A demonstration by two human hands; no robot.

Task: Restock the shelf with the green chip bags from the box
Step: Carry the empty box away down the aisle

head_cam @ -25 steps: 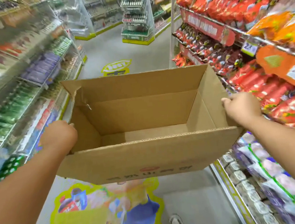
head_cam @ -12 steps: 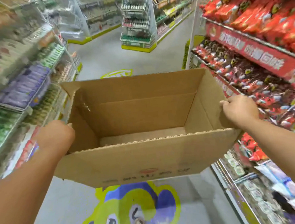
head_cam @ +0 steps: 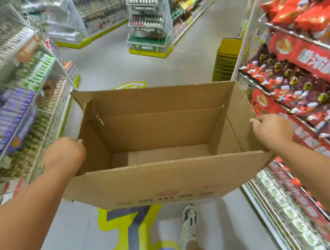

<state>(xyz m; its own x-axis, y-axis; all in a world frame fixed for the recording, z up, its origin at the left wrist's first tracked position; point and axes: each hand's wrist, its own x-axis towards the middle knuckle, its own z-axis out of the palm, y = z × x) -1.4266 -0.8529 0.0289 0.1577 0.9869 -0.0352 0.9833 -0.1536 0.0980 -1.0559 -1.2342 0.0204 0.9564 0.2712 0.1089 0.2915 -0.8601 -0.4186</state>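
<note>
**Empty box carried down the snack aisle**

The aisle floor [head_cam: 116,69] runs ahead of the person, with shelving on both sides: purple and green packs on the shelf [head_cam: 20,108] outboard of the left hand, red and dark snack bags on the shelf [head_cam: 303,86] just beyond the right hand. No green chip bags can be made out with certainty; the left-side goods are blurred.

Between the two hands hangs the cardboard box [head_cam: 164,180], held level at about waist height with its flaps open upward. Its bare bottom shows and nothing lies inside, so the restocking appears finished and the box is probably being carried away.

The left hand [head_cam: 67,152] has its grip closed on the box's left end wall, fingers hidden behind the cardboard. The right hand [head_cam: 272,130] grips the right end flap, fingers curled over its edge. Holding opposite ends keeps the light, floppy box balanced and steady.

Below the box, one white shoe [head_cam: 189,219] steps over a floor sticker [head_cam: 126,226].
</note>
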